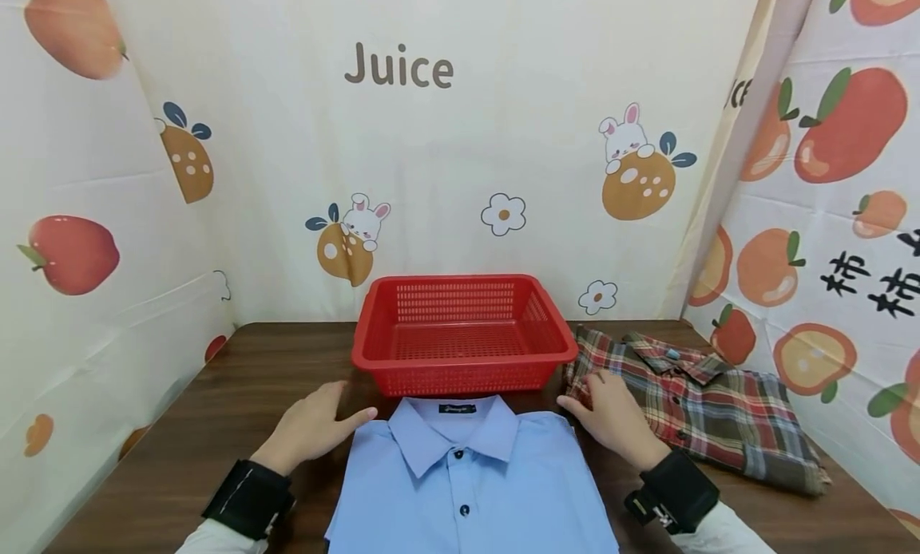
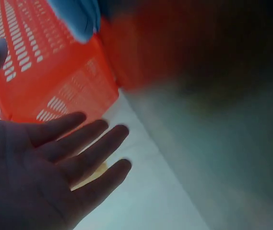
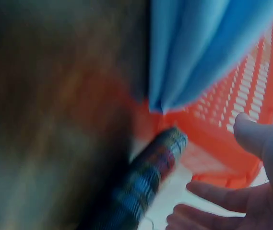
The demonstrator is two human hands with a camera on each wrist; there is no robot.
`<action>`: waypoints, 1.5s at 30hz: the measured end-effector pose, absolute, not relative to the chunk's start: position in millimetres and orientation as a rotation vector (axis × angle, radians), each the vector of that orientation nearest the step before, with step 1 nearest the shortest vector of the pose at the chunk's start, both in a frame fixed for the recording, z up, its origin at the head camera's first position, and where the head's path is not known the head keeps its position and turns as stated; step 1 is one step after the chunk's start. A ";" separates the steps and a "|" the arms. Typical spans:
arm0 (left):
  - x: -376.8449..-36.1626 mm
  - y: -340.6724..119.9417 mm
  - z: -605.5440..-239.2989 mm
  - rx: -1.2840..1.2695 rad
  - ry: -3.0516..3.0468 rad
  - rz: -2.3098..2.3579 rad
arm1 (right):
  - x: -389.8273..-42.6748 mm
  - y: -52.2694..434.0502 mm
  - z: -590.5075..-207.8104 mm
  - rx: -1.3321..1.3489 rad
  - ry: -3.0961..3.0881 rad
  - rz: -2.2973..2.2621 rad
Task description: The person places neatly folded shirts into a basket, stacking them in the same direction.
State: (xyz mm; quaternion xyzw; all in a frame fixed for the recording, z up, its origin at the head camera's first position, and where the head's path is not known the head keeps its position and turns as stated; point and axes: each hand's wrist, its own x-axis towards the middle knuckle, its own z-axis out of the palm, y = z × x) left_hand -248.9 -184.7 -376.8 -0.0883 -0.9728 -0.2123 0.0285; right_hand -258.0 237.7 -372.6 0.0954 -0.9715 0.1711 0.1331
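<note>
There's a red mesh basket [image 1: 463, 330] sitting toward the back of the dark wood counter [image 1: 216, 410], and a folded plaid shirt [image 1: 707, 406] lies just to its right. All around hangs cream cloth [image 1: 431, 155] printed with oranges, bunnies, flowers and the word "Juice".

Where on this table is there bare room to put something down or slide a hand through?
Bare table lies left of the red basket, beyond the left hand. The basket's floor is free too. The right is crowded: the right hand sits between the blue shirt and the plaid shirt.
</note>
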 end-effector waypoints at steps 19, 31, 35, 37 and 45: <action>-267.6 -145.7 -389.9 -0.587 -3.021 -1.031 | -276.3 178.5 -385.3 0.650 -2.981 0.837; -281.2 -132.9 -392.8 -0.526 -3.007 -1.187 | -287.5 165.9 -378.4 0.648 -3.142 0.846; -281.8 -133.6 -392.2 -0.495 -3.062 -1.141 | -288.5 169.4 -379.0 0.636 -3.163 0.841; -282.8 -135.3 -391.3 -0.479 -3.089 -1.119 | -288.7 173.0 -377.8 0.605 -3.174 0.847; -280.9 -148.2 -383.1 -0.324 -3.183 -1.048 | -291.3 193.6 -374.1 0.468 -3.205 0.868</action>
